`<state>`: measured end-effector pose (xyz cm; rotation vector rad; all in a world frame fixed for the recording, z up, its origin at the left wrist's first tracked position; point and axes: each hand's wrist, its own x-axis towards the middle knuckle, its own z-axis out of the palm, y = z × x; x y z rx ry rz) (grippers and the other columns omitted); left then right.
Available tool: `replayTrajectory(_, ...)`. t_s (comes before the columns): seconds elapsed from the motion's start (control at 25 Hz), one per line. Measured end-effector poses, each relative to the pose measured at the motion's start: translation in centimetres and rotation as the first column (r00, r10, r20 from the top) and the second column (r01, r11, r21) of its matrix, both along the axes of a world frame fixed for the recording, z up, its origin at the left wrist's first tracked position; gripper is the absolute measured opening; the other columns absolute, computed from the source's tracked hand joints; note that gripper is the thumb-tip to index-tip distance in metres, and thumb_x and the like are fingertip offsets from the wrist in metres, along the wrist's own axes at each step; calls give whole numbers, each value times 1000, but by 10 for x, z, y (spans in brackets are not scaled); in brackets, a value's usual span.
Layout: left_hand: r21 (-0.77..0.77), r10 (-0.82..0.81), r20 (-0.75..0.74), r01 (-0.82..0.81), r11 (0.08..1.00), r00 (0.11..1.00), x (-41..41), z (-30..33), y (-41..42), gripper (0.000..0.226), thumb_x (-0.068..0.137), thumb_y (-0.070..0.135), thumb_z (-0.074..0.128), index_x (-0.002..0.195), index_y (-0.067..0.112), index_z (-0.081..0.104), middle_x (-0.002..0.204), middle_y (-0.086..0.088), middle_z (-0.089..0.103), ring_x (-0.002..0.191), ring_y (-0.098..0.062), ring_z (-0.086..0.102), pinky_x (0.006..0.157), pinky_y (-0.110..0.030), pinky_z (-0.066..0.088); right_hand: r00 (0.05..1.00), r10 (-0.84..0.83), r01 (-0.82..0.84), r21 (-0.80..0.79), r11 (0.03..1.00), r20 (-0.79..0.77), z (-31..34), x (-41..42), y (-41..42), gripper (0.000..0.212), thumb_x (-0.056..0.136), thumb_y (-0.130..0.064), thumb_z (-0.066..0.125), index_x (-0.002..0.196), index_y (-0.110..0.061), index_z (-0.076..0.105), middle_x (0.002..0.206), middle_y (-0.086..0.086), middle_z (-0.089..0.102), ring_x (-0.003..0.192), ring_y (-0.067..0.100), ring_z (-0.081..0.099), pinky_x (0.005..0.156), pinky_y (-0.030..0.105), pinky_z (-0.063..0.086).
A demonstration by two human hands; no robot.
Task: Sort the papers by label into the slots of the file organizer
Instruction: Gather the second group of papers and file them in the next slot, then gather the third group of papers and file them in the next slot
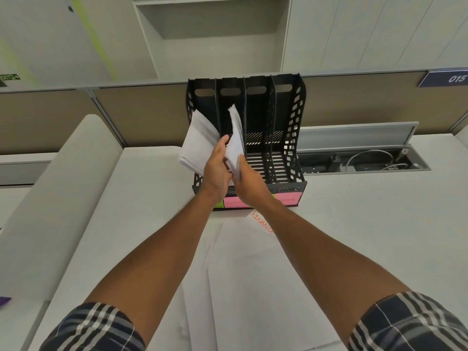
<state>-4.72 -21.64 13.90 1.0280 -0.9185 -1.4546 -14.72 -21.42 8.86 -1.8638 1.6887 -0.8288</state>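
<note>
A black file organizer [283, 117] with several upright slots stands at the back of the desk, with pink and green labels [287, 198] on its front. My left hand [216, 171] presses against a white paper stack [198, 141] leaning in the leftmost slot. My right hand [247, 181] grips a thinner bundle of papers [235, 138] standing in the second slot. The two right slots look bare. Loose white sheets [243, 269] lie on the desk under my forearms; the top one reads "FINANCE" in red.
A desk cable tray [364, 160] with wires lies open to the right of the organizer. A partition wall [141, 115] runs behind it. A raised white ledge [60, 193] lies on the left.
</note>
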Motion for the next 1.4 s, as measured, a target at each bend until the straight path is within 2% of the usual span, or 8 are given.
replayTrajectory(0.12, 16, -54, 36, 53, 998, 998, 0, 0, 5, 46, 107, 37, 37, 150, 22, 41, 152, -12, 49, 137, -33, 50, 112, -54, 43, 998, -60, 60, -16, 998, 9, 2, -3, -2, 45, 97, -6, 51, 137, -17, 35, 108, 6, 66, 86, 18, 66, 59, 26, 55)
replayTrajectory(0.24, -16, -102, 73, 103, 995, 992, -1, 5, 6, 49, 108, 36, 34, 154, 17, 35, 154, -13, 48, 139, -32, 49, 114, -52, 41, 993, -118, 117, 12, 993, 31, 13, -10, -2, 44, 97, -3, 46, 138, -19, 39, 92, 6, 66, 70, 16, 64, 57, 40, 59)
replayTrajectory(0.48, -73, -155, 186, 171, 983, 970, 9, 17, 10, 49, 109, 36, 31, 153, 16, 34, 157, -13, 44, 142, -32, 46, 116, -52, 37, 985, -166, 169, -52, 984, 49, 26, -12, 6, 35, 97, -2, 44, 128, -17, 53, 95, 7, 69, 73, 20, 66, 60, 39, 60)
replayTrajectory(0.68, -100, -120, 227, 146, 984, 966, 45, 24, 15, 50, 102, 46, 36, 144, 21, 46, 149, -11, 55, 134, -25, 55, 112, -44, 44, 969, -225, 237, -117, 964, 105, 30, -27, 23, 23, 95, 3, 43, 102, -13, 58, 78, -6, 60, 68, 12, 59, 44, 14, 47)
replayTrajectory(0.84, -140, 117, 255, -83, 987, 960, 66, -14, 57, 20, 102, 25, 50, 112, 26, 66, 112, -8, 75, 106, -24, 73, 91, -37, 58, 916, -312, 343, -90, 935, 253, 14, -56, 70, 20, 95, -2, 45, 101, -9, 63, 94, 16, 69, 86, 30, 63, 75, 34, 53)
replayTrajectory(1.0, -19, 2, 694, 15, 1000, 720, 53, -96, 133, 24, 95, 3, 60, 107, 23, 67, 107, -5, 73, 109, -32, 68, 93, -30, 52, 891, -420, 399, 145, 906, 171, -28, -83, 146, 30, 94, -6, 56, 120, -12, 68, 119, 6, 71, 106, 21, 64, 91, 19, 44)
replayTrajectory(1.2, 250, -294, 954, 382, 890, 61, 42, -146, 178, 65, 97, 35, 56, 155, 22, 30, 166, -6, 23, 153, -26, 18, 124, -39, 15, 876, -299, 457, 458, 763, -378, -72, -101, 232, 61, 90, -32, 63, 142, -13, 39, 137, 9, 51, 128, 32, 45, 98, 43, 44)
replayTrajectory(1.4, 274, -253, 962, 362, 891, -105, 36, -135, 175, 68, 98, 42, 54, 156, 22, 25, 157, -5, 34, 144, -26, 31, 118, -41, 26, 850, -388, 520, 448, 727, -357, -78, -103, 254, 62, 89, -31, 66, 142, -14, 38, 130, 12, 47, 123, 34, 44, 95, 44, 45)
